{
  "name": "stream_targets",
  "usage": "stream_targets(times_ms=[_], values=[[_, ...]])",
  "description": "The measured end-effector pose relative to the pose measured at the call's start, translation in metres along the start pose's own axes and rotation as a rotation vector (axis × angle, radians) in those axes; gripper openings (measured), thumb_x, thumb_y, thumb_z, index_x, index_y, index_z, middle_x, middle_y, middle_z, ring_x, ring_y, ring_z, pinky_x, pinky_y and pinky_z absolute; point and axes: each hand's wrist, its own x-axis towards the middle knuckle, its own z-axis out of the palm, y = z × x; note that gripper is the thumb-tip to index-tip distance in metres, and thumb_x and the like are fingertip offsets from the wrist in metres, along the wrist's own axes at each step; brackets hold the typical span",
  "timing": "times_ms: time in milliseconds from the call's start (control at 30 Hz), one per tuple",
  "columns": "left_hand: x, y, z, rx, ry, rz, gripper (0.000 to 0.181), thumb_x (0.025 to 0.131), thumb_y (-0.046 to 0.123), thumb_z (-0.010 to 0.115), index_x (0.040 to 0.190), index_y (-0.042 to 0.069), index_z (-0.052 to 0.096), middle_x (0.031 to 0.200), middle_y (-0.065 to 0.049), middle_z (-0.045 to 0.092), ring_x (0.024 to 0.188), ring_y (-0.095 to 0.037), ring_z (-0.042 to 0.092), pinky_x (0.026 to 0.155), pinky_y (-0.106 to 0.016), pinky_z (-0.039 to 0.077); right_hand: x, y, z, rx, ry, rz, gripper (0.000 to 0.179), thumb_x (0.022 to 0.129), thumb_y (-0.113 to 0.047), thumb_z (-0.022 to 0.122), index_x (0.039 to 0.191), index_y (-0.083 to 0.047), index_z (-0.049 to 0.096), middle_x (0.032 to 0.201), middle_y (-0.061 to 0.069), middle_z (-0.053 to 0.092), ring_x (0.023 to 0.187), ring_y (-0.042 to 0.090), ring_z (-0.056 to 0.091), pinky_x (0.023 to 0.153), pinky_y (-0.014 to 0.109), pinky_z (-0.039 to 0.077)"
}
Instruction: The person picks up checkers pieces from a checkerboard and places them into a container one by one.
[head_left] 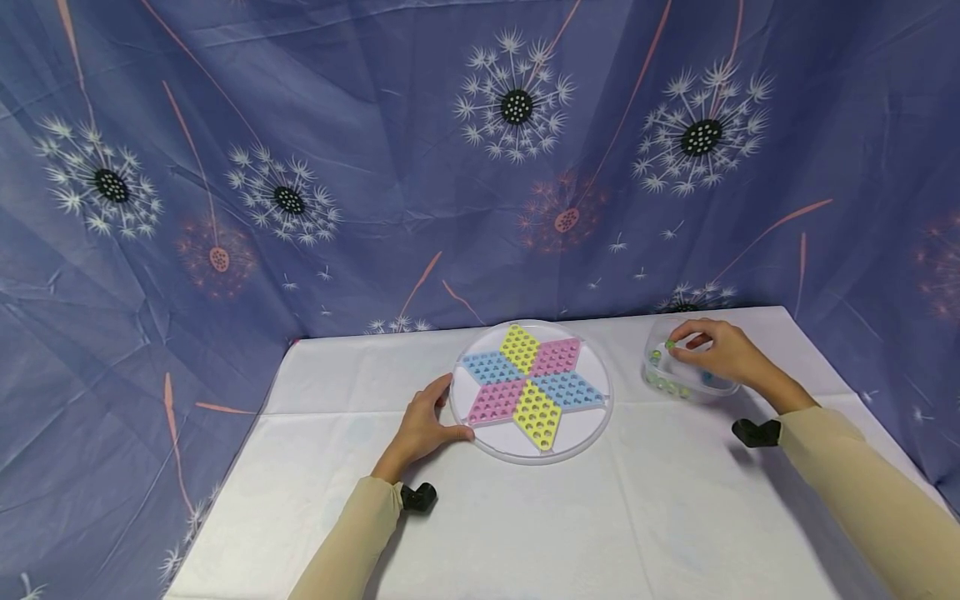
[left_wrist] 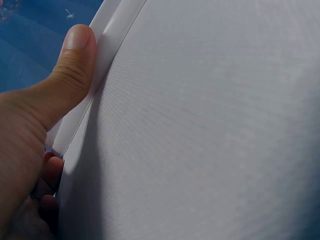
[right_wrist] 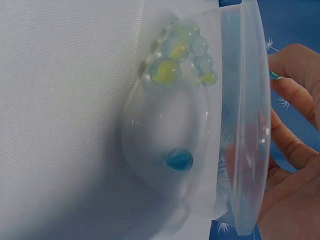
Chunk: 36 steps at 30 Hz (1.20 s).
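A round white Chinese checkers board (head_left: 581, 433) with a pink, yellow and blue star lies at the table's middle. My left hand (head_left: 423, 425) rests along its left rim, fingers at the side and thumb against the front left edge. In the left wrist view the thumb (left_wrist: 75, 65) lies straight along the rim. Over a clear plastic tub (head_left: 701, 397) to the right, my right hand (head_left: 720, 348) pinches a green marble (head_left: 670, 343) between thumb and fingers. Inside the tub, yellow-green marbles (right_wrist: 165, 71) cluster at one end, apart from a blue marble (right_wrist: 179, 159).
A white cloth (head_left: 525, 533) covers the table. Behind it hangs a blue curtain (head_left: 390, 167) with dandelion prints, close to the board's far edge. Black wrist cameras (head_left: 418, 497) stick out from both sleeves.
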Motion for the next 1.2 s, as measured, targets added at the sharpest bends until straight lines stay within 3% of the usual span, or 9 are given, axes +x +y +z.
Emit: stream_targets(times_ms=[467, 900, 1200], values=[[-0.001, 0.0012, -0.0008, -0.011, 0.004, 0.0, 0.113, 0.058, 0.043, 0.093, 0.151, 0.012, 0.037, 0.114, -0.004, 0.055, 0.096, -0.021, 0.043, 0.086, -0.038, 0.037, -0.0015, 0.0018, -0.0003, 0.002, -0.002, -0.002, 0.025, 0.09, -0.032, 0.071, 0.108, -0.016, 0.07, 0.122, 0.015, 0.059, 0.101, 0.034, 0.061, 0.073, 0.045, 0.05], [-0.0003, -0.0003, 0.0002, 0.006, -0.001, 0.002, 0.112, 0.059, 0.044, 0.092, 0.151, 0.011, 0.037, 0.109, -0.004, 0.053, 0.095, -0.02, 0.042, 0.084, -0.037, 0.037, -0.0027, 0.004, 0.0019, 0.025, 0.011, -0.013, 0.049, 0.088, -0.043, 0.07, 0.124, -0.01, 0.062, 0.122, 0.014, 0.061, 0.104, 0.035, 0.061, 0.081, 0.05, 0.048], [-0.0014, 0.001, 0.0012, 0.008, -0.002, -0.017, 0.113, 0.059, 0.044, 0.092, 0.151, 0.011, 0.036, 0.109, -0.004, 0.053, 0.096, -0.021, 0.042, 0.085, -0.038, 0.037, -0.0038, 0.0022, 0.0023, 0.037, 0.02, -0.027, 0.046, 0.089, -0.039, 0.071, 0.125, -0.012, 0.062, 0.123, 0.015, 0.06, 0.103, 0.035, 0.061, 0.079, 0.048, 0.051]])
